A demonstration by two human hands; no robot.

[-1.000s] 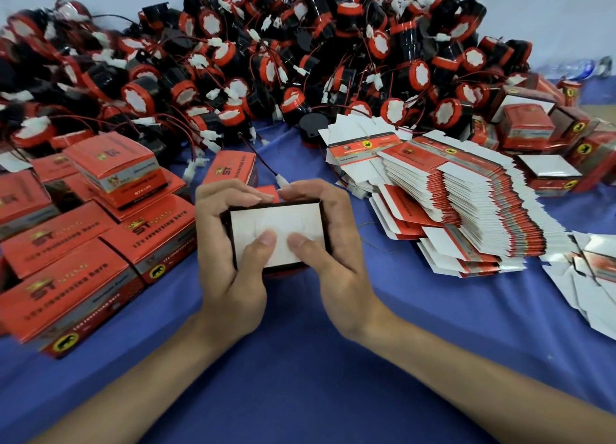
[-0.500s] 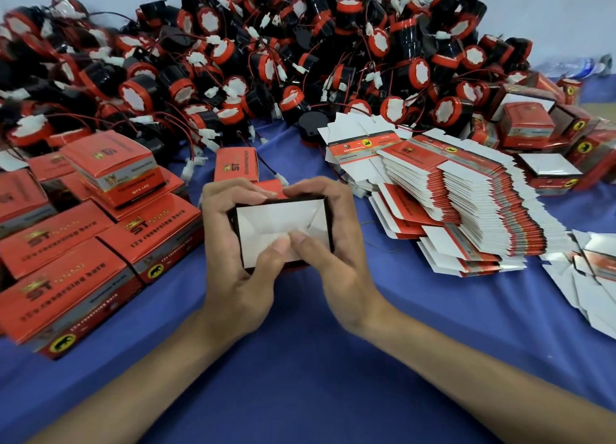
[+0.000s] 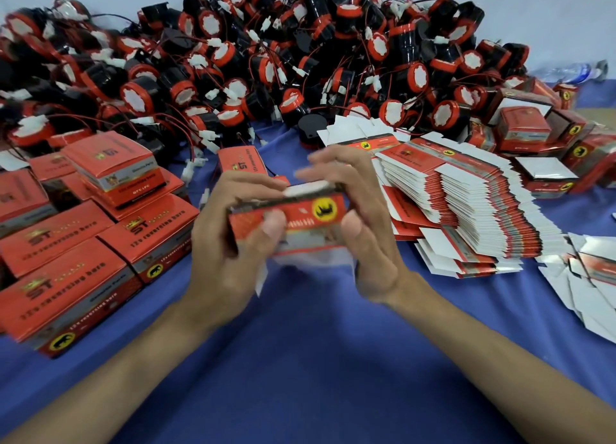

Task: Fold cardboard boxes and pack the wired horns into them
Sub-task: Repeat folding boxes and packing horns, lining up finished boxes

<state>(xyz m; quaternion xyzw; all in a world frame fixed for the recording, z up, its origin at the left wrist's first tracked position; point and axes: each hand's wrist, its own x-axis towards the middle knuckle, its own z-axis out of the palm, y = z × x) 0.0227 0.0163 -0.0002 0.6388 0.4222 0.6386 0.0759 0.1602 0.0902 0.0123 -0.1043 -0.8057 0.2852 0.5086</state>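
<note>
The box point(image 3: 293, 213) was at frame centre, long axis left to right. The left hand point(image 3: 226, 253) clamped its left end; the right hand point(image 3: 366, 243) was at the right end, its hold too blurred to tell.

box point(image 3: 300, 214): red, yel/blk emblem | horns point(image 3: 266, 60): blk, red rims, wht faces | flat blanks point(image 3: 466, 190): red/wht | cloth point(image 3: 316, 360): blue

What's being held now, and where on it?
A red box: left hand grips its left end; right hand has its thumb on the right end, fingers too blurred to tell.
</note>
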